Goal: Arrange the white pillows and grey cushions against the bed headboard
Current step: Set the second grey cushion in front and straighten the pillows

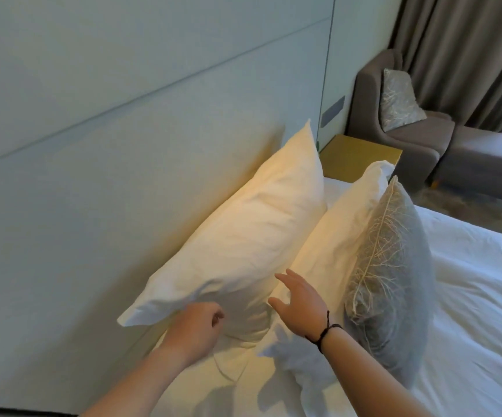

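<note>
A big white pillow (237, 236) is leaning upright against the headboard (93, 145), running from about 7 o'clock up toward 1 o'clock in the view. Just to its 3 o'clock side a second pillow (346, 233) is standing on edge, apart from the headboard, and a grey cushion (394, 266) with a pale leaf pattern is leaning against its far face. All three are sitting on the bed (469, 296).

The left hand (197, 326) is sitting at the near lower corner of the big pillow, around 7 o'clock from its middle, with fingers curled in; whether it is pinching the pillowcase or only touching it, I cannot tell. The right hand (298, 302) is hovering with fingers spread and relaxed between the two pillows, holding nothing, close to the second pillow's near end.

At 1 o'clock in the room, another patterned cushion (399, 99) is resting on the grey armchair (406, 139), beside a wooden nightstand (361, 159).

By my judgement the task is partway along: one pillow is looking placed, while the second pillow and cushion are probably needing pushing back against the stack, and the armchair cushion may be waiting to be fetched.
</note>
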The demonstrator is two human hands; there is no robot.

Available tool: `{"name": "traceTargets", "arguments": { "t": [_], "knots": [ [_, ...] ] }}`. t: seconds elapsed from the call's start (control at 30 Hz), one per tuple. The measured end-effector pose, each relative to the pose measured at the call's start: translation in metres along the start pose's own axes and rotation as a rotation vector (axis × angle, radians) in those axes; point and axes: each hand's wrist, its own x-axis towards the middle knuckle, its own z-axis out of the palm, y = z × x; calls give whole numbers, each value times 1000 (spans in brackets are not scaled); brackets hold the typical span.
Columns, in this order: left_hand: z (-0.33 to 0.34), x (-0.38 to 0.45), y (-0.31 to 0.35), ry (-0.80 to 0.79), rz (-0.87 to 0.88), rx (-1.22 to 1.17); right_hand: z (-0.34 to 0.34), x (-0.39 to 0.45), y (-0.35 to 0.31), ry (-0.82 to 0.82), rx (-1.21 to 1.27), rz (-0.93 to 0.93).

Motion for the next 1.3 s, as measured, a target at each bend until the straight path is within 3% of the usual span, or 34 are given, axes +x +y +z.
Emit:
{"name": "traceTargets", "arguments": {
  "t": [0.13, 0.2, 0.37, 0.57, 0.63, 0.73, 0.93, 1.07, 1.3],
  "knots": [
    [-41, 3, -26, 292, -72, -44, 5, 11, -15, -96, -59, -65],
    [-52, 13, -43, 341, -114, -31, 1, 19, -19, -128, -88, -71],
    [-55, 44, -93, 164, -284, -118, -2, 45, -36, -152, -161, -64],
    [-64, 65, -121, 91, -298, -569, 1, 96, -84, -215, -305, -130],
    [-69, 63, -124, 48, -277, -599, 4, 117, -102, -236, -394, -177],
    [-71, 65, -127, 46, -237, -549, 6, 151, -125, -260, -530, -240],
    [-88, 79, -137, 331, -282, -528, -3, 219, -143, -298, -812, -343],
    [-82, 88, -133, 364, -260, -317, -19, 264, -137, -338, -941, -331],
    [-46, 98, -98, 13, -163, 53, -63, 326, -116, -531, -1345, -186]
  ]
}}
